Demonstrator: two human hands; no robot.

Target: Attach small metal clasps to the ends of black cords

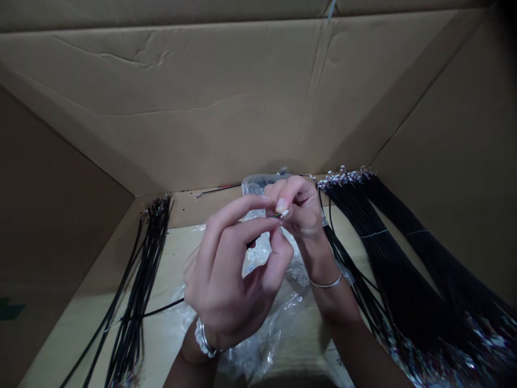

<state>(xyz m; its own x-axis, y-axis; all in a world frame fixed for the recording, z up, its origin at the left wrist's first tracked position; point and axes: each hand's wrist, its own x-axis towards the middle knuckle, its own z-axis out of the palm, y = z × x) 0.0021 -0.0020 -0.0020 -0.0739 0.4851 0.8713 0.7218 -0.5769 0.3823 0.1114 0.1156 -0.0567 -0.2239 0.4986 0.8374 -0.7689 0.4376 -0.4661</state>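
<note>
Between my two hands is the end of a black cable (pixel 163 309) with thin coloured wires (pixel 277 215) fanning out of it. My left hand (pixel 234 264) pinches the wires between thumb and fingertips, and the cable trails out to the left behind it. My right hand (pixel 297 207) grips a small white connector (pixel 285 213) at the wire tips, thumb pressed on top. Whether each wire sits inside the connector is too small to tell. Below the hands lies a clear plastic bag (pixel 297 269) holding small white pieces.
A bundle of black cables (pixel 139 285) lies at the left. Larger tied bundles of black cables (pixel 388 258) with white-tipped ends lie at the right. Cardboard walls (pixel 202 108) enclose the back and sides. A loose cable (pixel 218 189) rests along the back edge.
</note>
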